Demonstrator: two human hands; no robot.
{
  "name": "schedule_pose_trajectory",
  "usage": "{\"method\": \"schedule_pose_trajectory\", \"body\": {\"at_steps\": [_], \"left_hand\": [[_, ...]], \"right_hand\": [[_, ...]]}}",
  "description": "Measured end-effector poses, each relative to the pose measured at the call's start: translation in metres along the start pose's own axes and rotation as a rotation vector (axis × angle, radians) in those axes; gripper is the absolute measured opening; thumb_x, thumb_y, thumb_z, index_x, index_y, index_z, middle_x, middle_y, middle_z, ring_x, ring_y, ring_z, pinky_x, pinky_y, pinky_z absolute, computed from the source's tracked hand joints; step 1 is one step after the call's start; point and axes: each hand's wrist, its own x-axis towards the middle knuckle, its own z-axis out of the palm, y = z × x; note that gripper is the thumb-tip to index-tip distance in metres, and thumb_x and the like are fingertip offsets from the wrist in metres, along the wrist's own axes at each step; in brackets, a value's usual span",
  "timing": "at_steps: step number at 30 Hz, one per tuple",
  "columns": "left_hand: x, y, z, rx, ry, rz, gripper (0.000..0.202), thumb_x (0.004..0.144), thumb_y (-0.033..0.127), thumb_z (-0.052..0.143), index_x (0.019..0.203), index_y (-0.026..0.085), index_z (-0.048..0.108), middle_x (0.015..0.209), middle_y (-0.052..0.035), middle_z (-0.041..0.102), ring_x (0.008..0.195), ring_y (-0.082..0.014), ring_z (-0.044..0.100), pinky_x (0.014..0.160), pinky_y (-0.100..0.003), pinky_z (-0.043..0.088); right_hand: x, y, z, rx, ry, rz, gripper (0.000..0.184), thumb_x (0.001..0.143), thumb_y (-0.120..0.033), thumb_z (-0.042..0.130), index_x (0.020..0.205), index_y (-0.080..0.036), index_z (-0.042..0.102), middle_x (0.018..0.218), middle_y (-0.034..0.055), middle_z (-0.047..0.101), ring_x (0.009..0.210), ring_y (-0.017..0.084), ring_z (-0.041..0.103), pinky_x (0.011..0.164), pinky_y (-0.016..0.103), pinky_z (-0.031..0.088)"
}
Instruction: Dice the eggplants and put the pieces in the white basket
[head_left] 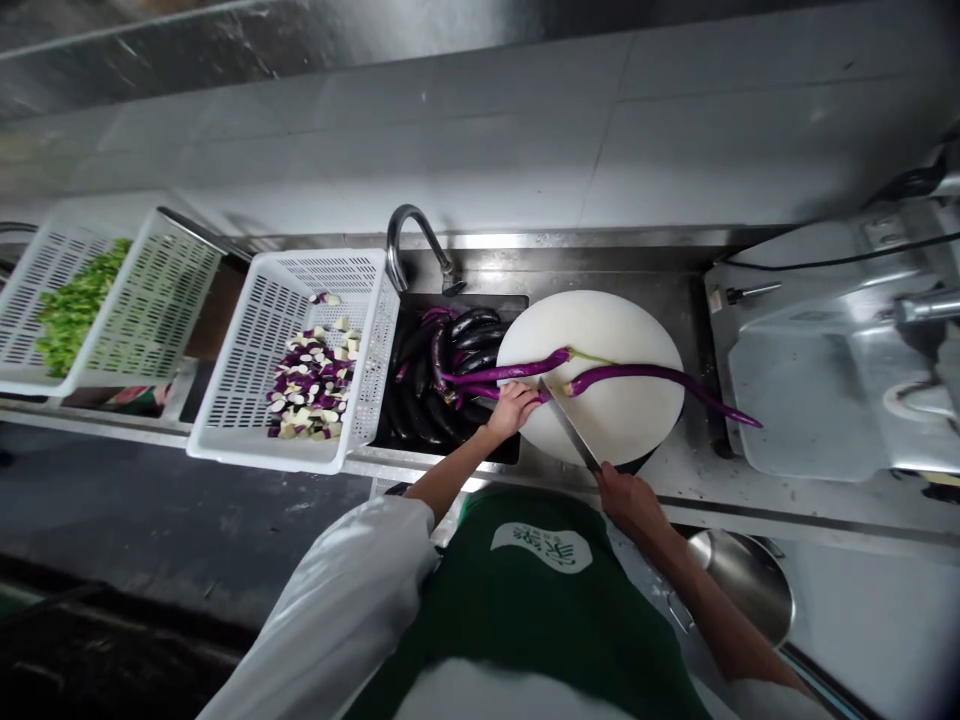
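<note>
A round white cutting board (600, 318) lies on the steel counter. On its left side my left hand (516, 408) is closed over a long purple eggplant (544, 396), its fingertips close to the blade. My right hand (628, 497) grips the handle of a knife (573, 434) at the board's front edge. The blade points up and left, with its tip beside the held eggplant. Just beyond my left hand another eggplant (536, 367) with a green stem lies across the board. A curved eggplant (645, 372) reaches past the board's right edge.
Dark eggplants (439, 375) fill a sink left of the board, below a curved faucet (409, 215). Farther left, a white basket (225, 380) contains cut eggplant pieces (315, 385); another basket (161, 290) holds leafy greens (79, 310). A metal pot (742, 585) stands lower right.
</note>
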Motion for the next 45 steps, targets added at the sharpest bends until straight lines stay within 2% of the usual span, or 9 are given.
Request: {"method": "schedule_pose_trajectory", "body": {"at_steps": [5, 8, 10, 14, 19, 24, 29, 40, 45], "left_hand": [[-0.004, -0.006, -0.006, -0.006, -0.052, 0.091, 0.029, 0.104, 0.034, 0.055, 0.127, 0.022, 0.068, 0.124, -0.0115, 0.062, 0.119, -0.0253, 0.054, 0.105, -0.042, 0.042], [-0.008, -0.012, -0.013, 0.0, -0.049, 0.129, 0.033, 0.104, 0.03, 0.052, 0.133, 0.021, 0.064, 0.127, -0.013, 0.059, 0.123, -0.0259, 0.053, 0.108, -0.043, 0.042], [-0.006, -0.012, -0.019, -0.001, 0.016, 0.108, 0.037, 0.105, 0.029, 0.048, 0.139, 0.021, 0.06, 0.129, -0.0141, 0.057, 0.125, -0.0263, 0.052, 0.111, -0.044, 0.042], [0.019, 0.001, -0.027, 0.041, 0.144, -0.001, 0.048, 0.105, 0.026, 0.042, 0.153, 0.022, 0.049, 0.14, -0.0161, 0.051, 0.129, -0.0291, 0.047, 0.113, -0.046, 0.04], [0.054, 0.012, -0.028, 0.212, 0.065, -0.106, 0.041, 0.104, 0.028, 0.043, 0.14, 0.03, 0.063, 0.128, -0.015, 0.057, 0.124, -0.0351, 0.045, 0.109, -0.054, 0.038], [0.046, 0.001, -0.033, 0.276, -0.012, -0.008, 0.045, 0.103, 0.018, 0.041, 0.138, 0.031, 0.065, 0.119, -0.0136, 0.06, 0.115, -0.0314, 0.049, 0.106, -0.049, 0.038], [0.027, -0.007, -0.038, 0.357, -0.042, 0.027, 0.047, 0.1, 0.012, 0.045, 0.138, 0.032, 0.065, 0.123, -0.0111, 0.061, 0.117, -0.0293, 0.05, 0.102, -0.045, 0.04], [0.032, -0.011, -0.038, 0.3, -0.062, 0.097, 0.051, 0.096, 0.004, 0.046, 0.137, 0.028, 0.064, 0.13, -0.0057, 0.067, 0.12, -0.0243, 0.055, 0.107, -0.043, 0.037], [0.035, -0.014, -0.041, 0.292, -0.093, 0.133, 0.05, 0.096, 0.004, 0.046, 0.136, 0.029, 0.064, 0.128, -0.004, 0.069, 0.121, -0.0243, 0.055, 0.11, -0.046, 0.035]], "right_hand": [[0.03, -0.014, -0.007, 0.019, -0.03, 0.006, 0.019, 0.105, -0.025, 0.045, 0.11, -0.014, 0.06, 0.091, 0.0126, 0.072, 0.086, 0.02, 0.071, 0.072, 0.027, 0.041], [0.031, -0.001, -0.001, 0.053, -0.006, 0.026, 0.023, 0.107, -0.028, 0.042, 0.107, -0.014, 0.061, 0.091, 0.0118, 0.072, 0.085, 0.02, 0.07, 0.07, 0.027, 0.038], [0.023, 0.013, 0.006, 0.073, 0.036, 0.059, 0.025, 0.108, -0.029, 0.041, 0.105, -0.015, 0.062, 0.088, 0.0107, 0.072, 0.083, 0.02, 0.069, 0.069, 0.028, 0.036], [0.006, 0.029, 0.017, 0.095, 0.14, 0.17, 0.024, 0.107, -0.027, 0.042, 0.102, -0.016, 0.064, 0.082, 0.0096, 0.072, 0.077, 0.021, 0.068, 0.066, 0.029, 0.031], [-0.002, 0.02, 0.015, 0.082, 0.171, 0.234, 0.024, 0.107, -0.027, 0.043, 0.097, -0.017, 0.063, 0.08, 0.0101, 0.072, 0.073, 0.021, 0.067, 0.063, 0.031, 0.027], [-0.001, 0.003, 0.005, 0.044, 0.186, 0.223, 0.027, 0.109, -0.03, 0.037, 0.102, -0.017, 0.06, 0.079, 0.0091, 0.072, 0.071, 0.02, 0.067, 0.061, 0.031, 0.025], [0.012, -0.008, -0.012, -0.004, 0.142, 0.195, 0.032, 0.11, -0.032, 0.032, 0.107, -0.016, 0.059, 0.086, 0.0103, 0.073, 0.078, 0.022, 0.071, 0.064, 0.03, 0.032], [0.046, -0.012, -0.049, -0.134, 0.039, 0.169, 0.04, 0.108, -0.032, 0.028, 0.116, -0.012, 0.061, 0.1, 0.0189, 0.074, 0.095, 0.028, 0.072, 0.079, 0.033, 0.045], [0.083, -0.031, -0.063, -0.105, 0.082, 0.151, 0.037, 0.107, -0.027, 0.032, 0.119, -0.011, 0.064, 0.107, 0.0203, 0.074, 0.101, 0.028, 0.072, 0.082, 0.033, 0.045]]}}
